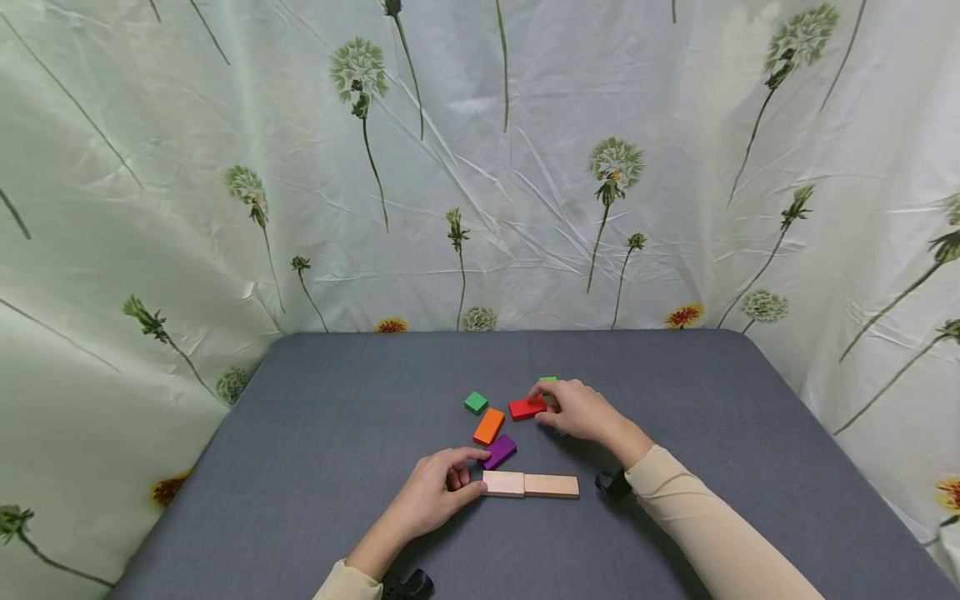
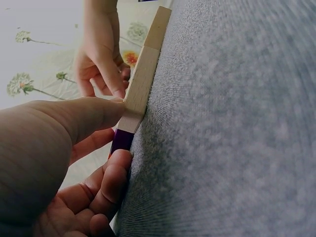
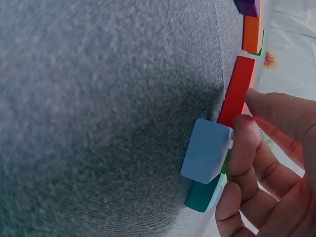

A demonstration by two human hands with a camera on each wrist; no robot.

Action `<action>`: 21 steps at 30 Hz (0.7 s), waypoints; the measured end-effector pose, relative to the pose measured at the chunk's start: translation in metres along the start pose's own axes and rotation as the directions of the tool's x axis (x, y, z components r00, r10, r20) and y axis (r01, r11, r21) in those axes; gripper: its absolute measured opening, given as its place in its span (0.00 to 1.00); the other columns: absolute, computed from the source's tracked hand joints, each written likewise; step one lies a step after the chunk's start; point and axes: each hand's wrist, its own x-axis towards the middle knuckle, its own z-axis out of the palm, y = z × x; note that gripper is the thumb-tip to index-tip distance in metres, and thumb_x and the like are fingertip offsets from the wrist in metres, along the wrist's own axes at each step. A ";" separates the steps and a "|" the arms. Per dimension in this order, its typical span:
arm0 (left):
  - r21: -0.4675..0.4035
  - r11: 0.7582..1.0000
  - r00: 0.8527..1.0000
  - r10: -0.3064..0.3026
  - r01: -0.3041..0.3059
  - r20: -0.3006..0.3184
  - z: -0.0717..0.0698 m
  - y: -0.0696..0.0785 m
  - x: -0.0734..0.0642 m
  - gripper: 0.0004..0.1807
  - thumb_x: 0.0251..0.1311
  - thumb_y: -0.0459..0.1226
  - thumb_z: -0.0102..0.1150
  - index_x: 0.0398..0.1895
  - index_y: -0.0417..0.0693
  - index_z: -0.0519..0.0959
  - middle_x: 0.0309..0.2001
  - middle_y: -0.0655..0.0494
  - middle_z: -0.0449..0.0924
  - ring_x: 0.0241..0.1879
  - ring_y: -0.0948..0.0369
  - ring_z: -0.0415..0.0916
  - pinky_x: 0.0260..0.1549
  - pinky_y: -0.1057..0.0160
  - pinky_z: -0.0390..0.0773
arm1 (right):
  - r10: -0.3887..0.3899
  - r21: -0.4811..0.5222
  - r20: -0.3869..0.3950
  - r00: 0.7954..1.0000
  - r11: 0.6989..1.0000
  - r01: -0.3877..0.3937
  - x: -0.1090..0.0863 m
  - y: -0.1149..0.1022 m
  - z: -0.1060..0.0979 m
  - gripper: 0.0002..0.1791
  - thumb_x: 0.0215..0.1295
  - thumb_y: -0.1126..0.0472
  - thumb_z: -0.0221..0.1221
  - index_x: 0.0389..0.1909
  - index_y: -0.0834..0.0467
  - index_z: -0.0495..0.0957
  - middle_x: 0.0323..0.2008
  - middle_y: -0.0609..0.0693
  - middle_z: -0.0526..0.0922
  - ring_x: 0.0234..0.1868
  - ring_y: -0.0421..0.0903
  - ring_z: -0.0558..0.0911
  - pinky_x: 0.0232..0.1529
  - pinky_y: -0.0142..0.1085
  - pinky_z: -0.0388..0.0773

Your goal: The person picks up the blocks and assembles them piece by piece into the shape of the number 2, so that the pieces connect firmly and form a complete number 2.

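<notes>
In the head view my left hand [image 1: 435, 492] is at the left end of two plain wooden blocks laid end to end. Its thumb touches the nearer wooden block [image 1: 502, 483], and its index fingertip meets the purple block [image 1: 500, 451] behind. The second wooden block [image 1: 552, 486] continues the row to the right. My right hand [image 1: 581, 410] pinches a flat red block [image 1: 522, 408] near its right end, between thumb and index finger. Beside those fingers in the right wrist view are a light blue block [image 3: 205, 150] and a teal block [image 3: 201, 196], mostly hidden by the hand in the head view.
An orange block [image 1: 488, 426] lies between the purple block and a dark green block [image 1: 476, 402]. Behind the right hand a light green block [image 1: 548, 379] partly shows. The grey table [image 1: 337, 400] ends at a flower-patterned curtain [image 1: 525, 250].
</notes>
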 end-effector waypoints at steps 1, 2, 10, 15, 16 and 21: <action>0.000 1.000 1.000 0.001 -0.001 0.000 0.000 0.000 0.000 0.20 0.66 0.41 0.75 0.60 0.58 0.86 0.32 0.63 0.77 0.29 0.68 0.71 0.30 0.67 0.70 | 0.005 0.006 -0.002 1.000 1.000 -0.005 0.001 0.001 0.000 0.15 0.72 0.58 0.70 0.57 0.51 0.84 0.27 0.46 0.76 0.23 0.42 0.72 0.27 0.34 0.65; 0.000 1.000 1.000 0.002 -0.002 -0.001 0.000 0.000 0.000 0.20 0.66 0.41 0.75 0.60 0.58 0.86 0.32 0.63 0.77 0.29 0.68 0.71 0.30 0.67 0.70 | 0.010 0.011 -0.004 1.000 1.000 -0.010 0.002 0.001 -0.001 0.15 0.72 0.58 0.70 0.57 0.51 0.84 0.27 0.46 0.76 0.23 0.41 0.72 0.27 0.34 0.65; 0.004 1.000 1.000 0.000 0.000 0.000 0.000 0.001 0.000 0.20 0.66 0.41 0.75 0.60 0.57 0.86 0.32 0.63 0.77 0.30 0.68 0.70 0.30 0.67 0.70 | 0.026 0.010 -0.013 1.000 1.000 -0.025 0.005 0.005 -0.001 0.14 0.72 0.59 0.69 0.56 0.53 0.85 0.28 0.46 0.78 0.24 0.41 0.72 0.28 0.34 0.66; 0.001 1.000 1.000 -0.006 0.006 -0.001 0.000 0.001 0.000 0.20 0.66 0.41 0.75 0.60 0.57 0.86 0.32 0.63 0.76 0.30 0.67 0.70 0.30 0.67 0.70 | 0.032 0.008 -0.023 0.999 0.999 -0.031 0.006 0.007 0.000 0.14 0.72 0.59 0.70 0.56 0.53 0.85 0.27 0.47 0.78 0.24 0.41 0.72 0.28 0.34 0.65; 0.000 1.000 1.000 -0.007 0.007 -0.001 0.000 0.001 -0.001 0.20 0.66 0.41 0.75 0.60 0.57 0.86 0.32 0.63 0.76 0.30 0.67 0.70 0.30 0.67 0.69 | 0.032 0.010 -0.025 0.999 0.999 -0.032 0.006 0.008 0.000 0.14 0.72 0.59 0.70 0.56 0.53 0.85 0.27 0.47 0.77 0.24 0.41 0.72 0.28 0.34 0.65; -0.003 1.000 1.000 -0.013 0.013 0.001 0.000 0.002 -0.001 0.20 0.66 0.41 0.75 0.60 0.58 0.86 0.32 0.62 0.76 0.30 0.67 0.71 0.30 0.67 0.69 | 0.037 0.021 -0.029 0.999 0.999 -0.036 0.007 0.011 0.000 0.15 0.72 0.60 0.69 0.57 0.55 0.85 0.27 0.47 0.77 0.24 0.41 0.71 0.28 0.34 0.64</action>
